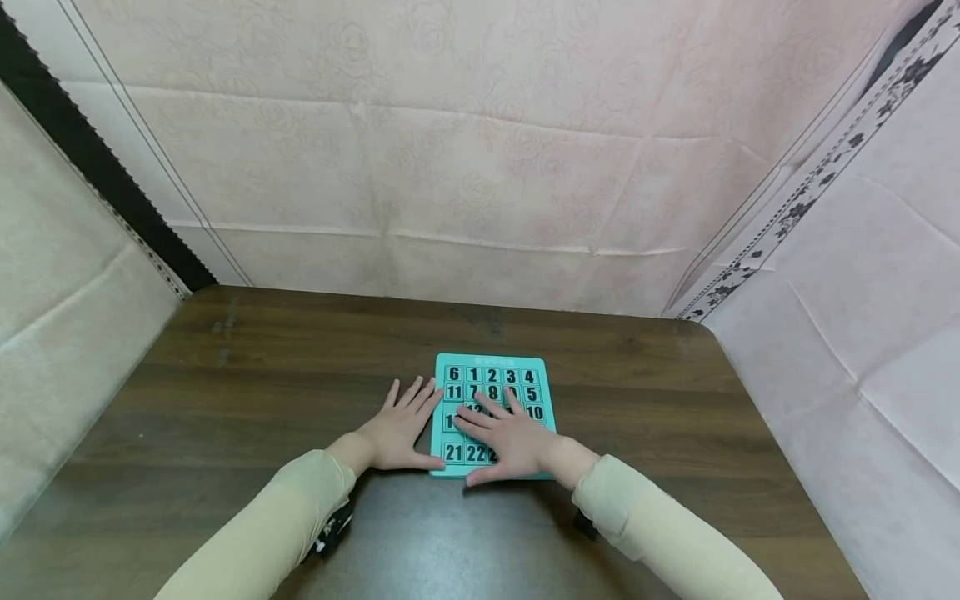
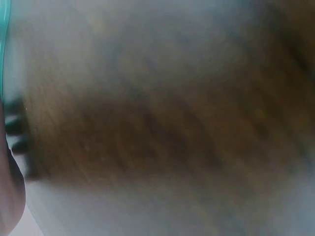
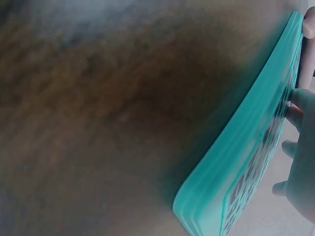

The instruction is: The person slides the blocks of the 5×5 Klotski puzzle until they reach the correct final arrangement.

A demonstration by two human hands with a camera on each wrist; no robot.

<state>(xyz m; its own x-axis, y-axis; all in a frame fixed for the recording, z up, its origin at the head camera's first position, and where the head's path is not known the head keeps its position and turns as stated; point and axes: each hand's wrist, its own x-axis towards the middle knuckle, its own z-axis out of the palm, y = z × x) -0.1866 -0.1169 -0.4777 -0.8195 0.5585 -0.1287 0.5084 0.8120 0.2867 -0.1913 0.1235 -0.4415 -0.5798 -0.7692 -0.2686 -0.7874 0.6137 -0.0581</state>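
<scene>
A teal number slide puzzle (image 1: 492, 377) lies flat on the table, its top row reading 6, 1, 2, 3, 4. My left hand (image 1: 397, 433) is at its left side, fingers spread, with the thumb over the lower left corner and the fingertips by the left edge. Across the middle and lower right of the puzzle stretches my right hand (image 1: 519, 440), fingers extended over the tiles and hiding several of them. The right wrist view shows the puzzle's thick side (image 3: 231, 152) up close. Only a sliver of the left hand (image 2: 10, 196) shows in the left wrist view.
The brown wood-grain table (image 1: 285, 375) extends around the puzzle. Pale patterned cloth (image 1: 450, 167) hangs behind it, with more cloth at the left and right sides. A dark device (image 1: 330, 529) sits under the left wrist, another (image 1: 585, 525) under the right.
</scene>
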